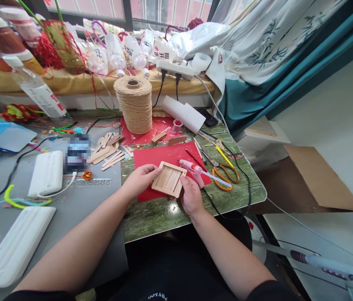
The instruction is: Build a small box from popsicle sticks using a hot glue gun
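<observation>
The popsicle-stick tray (169, 179), a small square panel of pale flat wooden sticks laid side by side with a raised rim of more sticks, sits low over the near edge of a red paper sheet (163, 156) on the green wood-grain table (242, 196), pinched between both hands in the head view. The left hand (140, 179) curls its fingers around the tray's left edge, thumb on top, and the right hand (191, 195) grips the near right corner from below, so the piece is steadied from two sides and tipped slightly toward the camera, likely to keep its face in sight. Just beside the right hand lies a pink and white hot glue gun (195, 170), nozzle pointing right, its black cord trailing off the table edge. Orange-handled scissors (225, 174) rest to its right, near a yellow-handled tool (224, 155). Farther back stands a tall cylindrical spool of rough tan twine (134, 104), with loose popsicle sticks (107, 151) fanned out to its left and a white paper roll (184, 113) to its right. On the grey surface at left lie a white rounded power pack (46, 172) and a white ribbed case (15, 246).
</observation>
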Motion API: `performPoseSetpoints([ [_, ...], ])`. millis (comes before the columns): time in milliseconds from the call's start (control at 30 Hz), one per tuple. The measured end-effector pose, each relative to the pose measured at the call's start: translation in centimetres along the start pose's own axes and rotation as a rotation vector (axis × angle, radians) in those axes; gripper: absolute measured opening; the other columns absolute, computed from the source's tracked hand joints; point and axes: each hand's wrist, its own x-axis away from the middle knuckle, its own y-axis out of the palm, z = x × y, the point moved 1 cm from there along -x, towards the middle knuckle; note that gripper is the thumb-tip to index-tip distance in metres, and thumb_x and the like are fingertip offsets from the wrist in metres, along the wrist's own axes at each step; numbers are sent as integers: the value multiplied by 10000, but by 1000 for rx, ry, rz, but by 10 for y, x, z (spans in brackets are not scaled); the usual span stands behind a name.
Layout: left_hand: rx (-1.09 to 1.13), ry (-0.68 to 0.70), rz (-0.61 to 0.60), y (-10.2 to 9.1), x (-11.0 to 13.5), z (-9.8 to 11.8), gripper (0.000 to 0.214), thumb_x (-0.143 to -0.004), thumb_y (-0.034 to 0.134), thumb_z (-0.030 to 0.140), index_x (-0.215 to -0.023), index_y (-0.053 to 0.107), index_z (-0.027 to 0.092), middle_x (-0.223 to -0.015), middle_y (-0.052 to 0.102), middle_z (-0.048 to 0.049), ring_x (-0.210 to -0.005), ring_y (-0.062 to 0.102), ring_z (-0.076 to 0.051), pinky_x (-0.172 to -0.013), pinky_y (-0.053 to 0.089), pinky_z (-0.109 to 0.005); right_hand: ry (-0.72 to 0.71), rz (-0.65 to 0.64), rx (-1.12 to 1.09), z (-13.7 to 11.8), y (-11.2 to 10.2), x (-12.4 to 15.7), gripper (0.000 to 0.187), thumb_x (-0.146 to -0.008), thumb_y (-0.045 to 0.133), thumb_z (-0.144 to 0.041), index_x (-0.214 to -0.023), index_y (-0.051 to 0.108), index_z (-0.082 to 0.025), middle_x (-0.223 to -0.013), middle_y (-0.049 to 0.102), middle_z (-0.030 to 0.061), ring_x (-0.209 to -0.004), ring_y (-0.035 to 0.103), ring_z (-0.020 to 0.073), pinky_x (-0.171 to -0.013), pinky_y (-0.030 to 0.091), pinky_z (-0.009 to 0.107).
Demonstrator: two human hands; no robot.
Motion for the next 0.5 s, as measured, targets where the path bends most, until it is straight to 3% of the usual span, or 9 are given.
performPoseSetpoints([
  [200,28,-7,-18,1,1,1,437,-897,678,641,-896,686,204,-827,683,-5,-725,593,-167,-693,452,-275,0,-6,-6,-1,0,-1,385,-917,708,-585,-890,663,-203,-727,735,33,-590,698,205,-398,509,282],
  [500,81,-45,-18,-1,-4,-5,466,-899,665,657,-976,733,202,-911,732,-48,-803,649,-207,-748,507,-315,31,-17,9,-3,1,-2,429,-921,680,-645,-936,659,-216,-685,719,31,-568,704,202,-340,349,232],
])
